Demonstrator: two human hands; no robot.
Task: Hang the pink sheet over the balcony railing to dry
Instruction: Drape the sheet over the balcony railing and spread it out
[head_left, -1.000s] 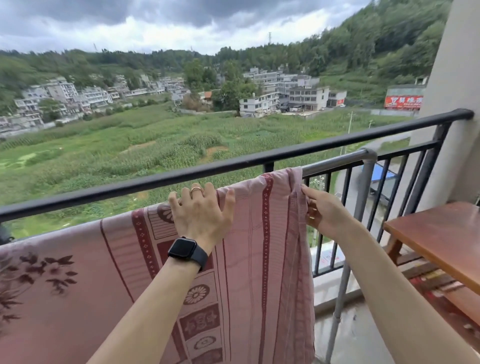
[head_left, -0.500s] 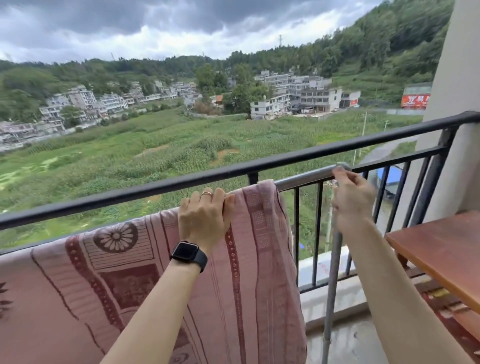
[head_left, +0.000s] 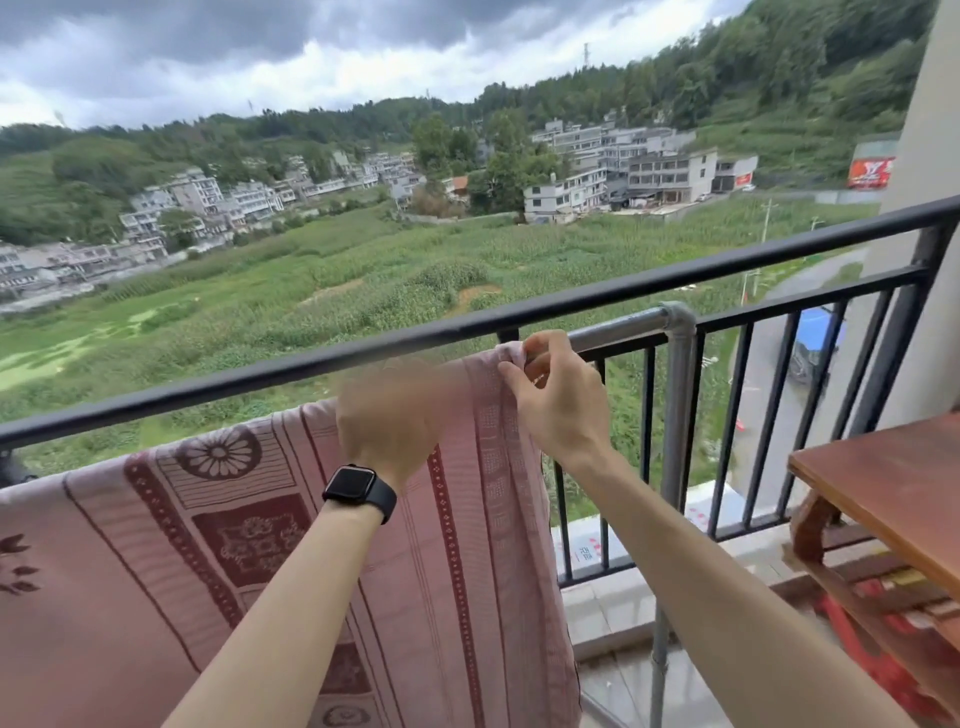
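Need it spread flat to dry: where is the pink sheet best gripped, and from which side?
Pinch the top right corner of the pink sheet from the right, as the right hand does: its free edge bunches there over the grey pipe.

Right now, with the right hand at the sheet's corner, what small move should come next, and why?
Probably slide that corner rightward along the grey pipe toward its elbow. The right hand pinches the bunched top edge of the pink sheet, and a bare stretch of pipe lies beyond it. The left hand is too blurred to judge.
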